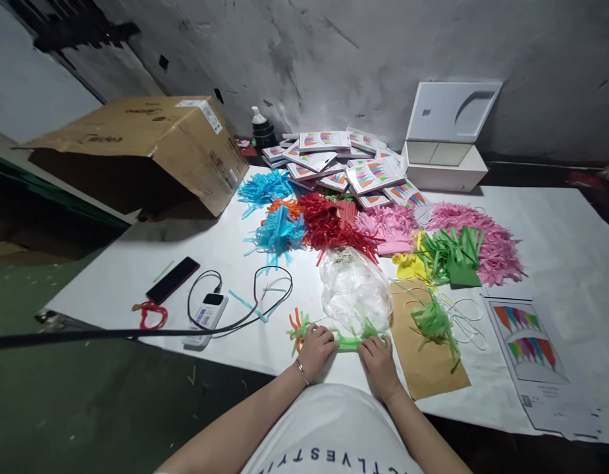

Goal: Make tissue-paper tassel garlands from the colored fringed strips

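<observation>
At the front edge of the table, a light green tissue-paper tassel (349, 343) lies stretched sideways between my hands. My left hand (317, 352) has its fingers closed over the left end, where green and orange fringe (297, 327) sticks out. The right end is under the curled fingers of my right hand (379, 363). Both thumbs are partly hidden. Just beyond my hands sits a crumpled clear plastic bag (354, 289). To the right, another green tassel (435, 321) rests with white string (467, 322) on a sheet of brown cardboard (423, 368).
Blue (277, 234), red (326, 224), pink (486, 240) and dark green tassels (455, 257) are heaped mid-table. Behind them are packaged boxes (324, 141) and an open white box (445, 164). A large carton (136, 145), phone (173, 280) and cabled power bank (208, 319) are left.
</observation>
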A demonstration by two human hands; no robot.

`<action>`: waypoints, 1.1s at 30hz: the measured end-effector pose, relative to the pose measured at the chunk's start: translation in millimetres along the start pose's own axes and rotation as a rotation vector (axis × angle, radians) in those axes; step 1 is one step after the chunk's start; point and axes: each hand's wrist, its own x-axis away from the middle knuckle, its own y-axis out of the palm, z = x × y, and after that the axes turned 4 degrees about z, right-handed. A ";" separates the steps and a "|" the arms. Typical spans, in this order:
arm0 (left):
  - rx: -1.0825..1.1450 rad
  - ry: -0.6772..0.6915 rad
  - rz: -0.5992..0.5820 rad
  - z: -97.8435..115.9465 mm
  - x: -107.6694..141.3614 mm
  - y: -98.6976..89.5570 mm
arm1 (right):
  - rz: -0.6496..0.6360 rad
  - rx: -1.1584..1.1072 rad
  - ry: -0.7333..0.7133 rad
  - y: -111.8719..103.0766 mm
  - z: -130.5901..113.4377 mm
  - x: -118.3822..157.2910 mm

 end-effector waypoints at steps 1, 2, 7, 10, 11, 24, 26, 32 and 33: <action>0.012 -0.005 -0.011 0.0 1.9 -1.6 | 0.000 0.009 0.020 -1.6 1.2 1.5; 0.025 -0.015 -0.023 0.6 3.1 -3.5 | -0.001 0.020 0.043 -3.0 1.4 1.6; 0.020 -0.247 -0.079 9.3 -2.3 -11.2 | -0.007 0.086 0.158 -7.3 -5.7 -13.2; -0.027 -0.366 -0.087 13.4 -10.1 -10.0 | -0.001 0.119 0.206 -9.1 -9.4 -21.3; -0.039 -0.379 -0.087 13.9 -12.4 -8.7 | 0.002 0.125 0.211 -9.4 -10.5 -22.6; -0.012 -0.092 -0.038 14.6 -10.7 -11.1 | 0.001 0.016 -0.015 3.5 -15.3 -21.3; -0.016 -0.045 -0.040 14.4 -10.8 -6.9 | 0.004 0.010 -0.018 4.8 -16.1 -22.3; -0.024 -0.044 -0.063 13.4 -11.2 2.2 | -0.008 0.007 -0.037 10.4 -20.1 -26.6; -0.021 -0.046 -0.065 13.1 -10.5 2.0 | -0.008 0.007 -0.035 10.3 -19.7 -26.3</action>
